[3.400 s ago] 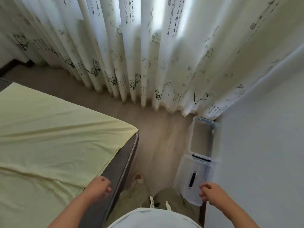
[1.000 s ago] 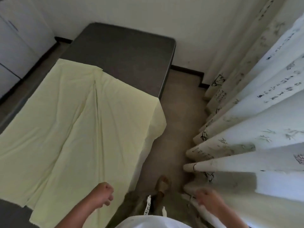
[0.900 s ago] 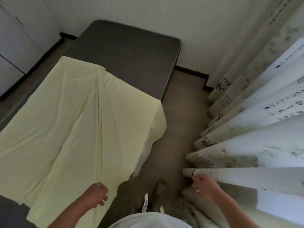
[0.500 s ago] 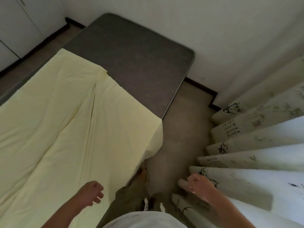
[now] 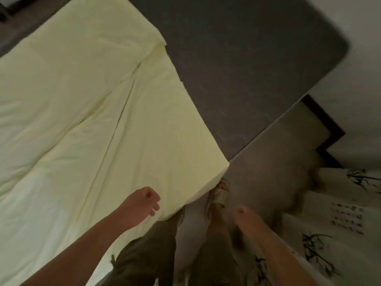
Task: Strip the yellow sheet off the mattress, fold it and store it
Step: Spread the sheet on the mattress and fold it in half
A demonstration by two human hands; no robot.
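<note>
Dim bedroom light falls on a grey-brown floor that runs between a bed and a curtain, seen from above by the person standing there. Nearest the camera, the left hand is curled into a loose fist with the fingers tucked in, holding nothing; it hovers over the near corner of the yellow sheet, and whether it touches the cloth cannot be told. The right hand is blurred, its fingers also drawn in with nothing visibly gripped, and it hangs over the floor just beside the curtain. The two hands are well apart, with the person's legs in olive trousers between and below them. One foot in a pale slide sandal stands on the floor just beside the hanging corner of the sheet.

Farther out, the yellow sheet lies spread across the near and left part of the dark grey mattress, creased with long folds running diagonally, its near corner draped over the mattress edge. The far right part of the mattress is bare, ending in a rounded corner near the white wall. A dark skirting board runs along the foot of that wall. At the right, the white curtain printed with black bamboo sprigs and script reaches down to the floor.
</note>
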